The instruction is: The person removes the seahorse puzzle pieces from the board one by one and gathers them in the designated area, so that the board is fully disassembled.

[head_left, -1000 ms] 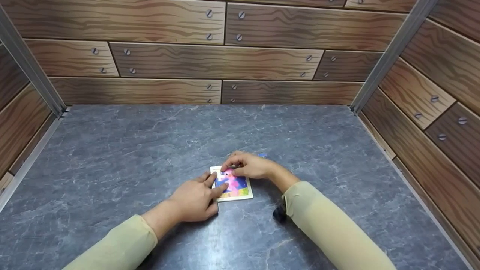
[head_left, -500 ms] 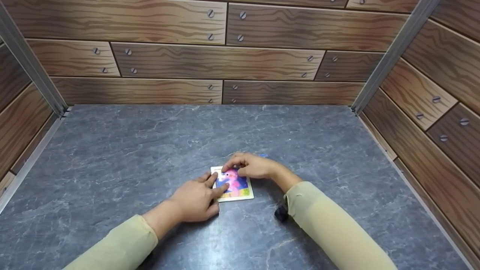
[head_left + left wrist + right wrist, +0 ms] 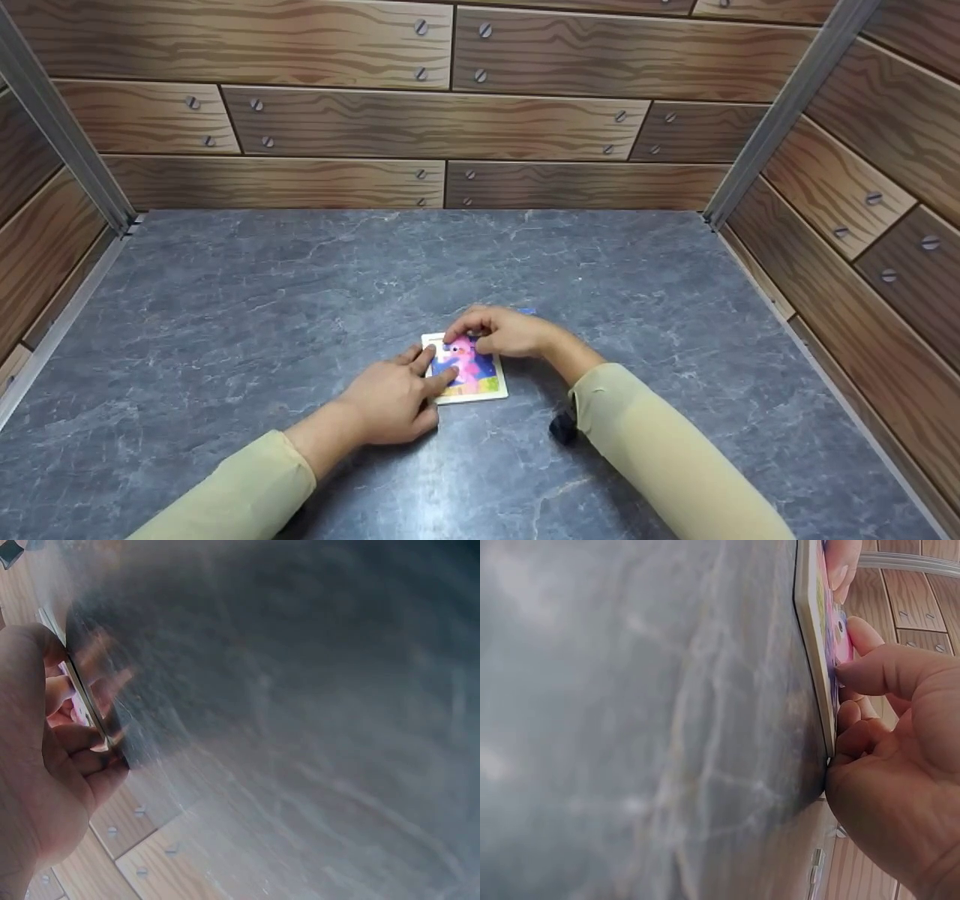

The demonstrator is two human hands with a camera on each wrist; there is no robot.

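A small jigsaw puzzle board [image 3: 487, 386] with a pale frame and a pink cartoon figure on blue lies flat on the table. My left hand [image 3: 390, 397] holds it at its left side, index and middle fingers on the picture, thumb at the near left corner. At the far edge, my right hand [image 3: 502, 331] arches over the board. Between its thumb and index finger it pinches a pink puzzle piece [image 3: 844, 641] with a printed eye, which stands up slightly from the picture in the right wrist view. The right hand's other fingers curl by the board's edge.
A blue piece [image 3: 527, 310] lies on the grey marbled table [image 3: 300, 285] just behind the right hand, partly hidden. Wood-print walls [image 3: 345, 124] with metal corner posts [image 3: 780, 112] enclose the back and sides.
My right thumb has shifted slightly to the right, so more of the pink figure's head shows. The left hand and the board stay in place.
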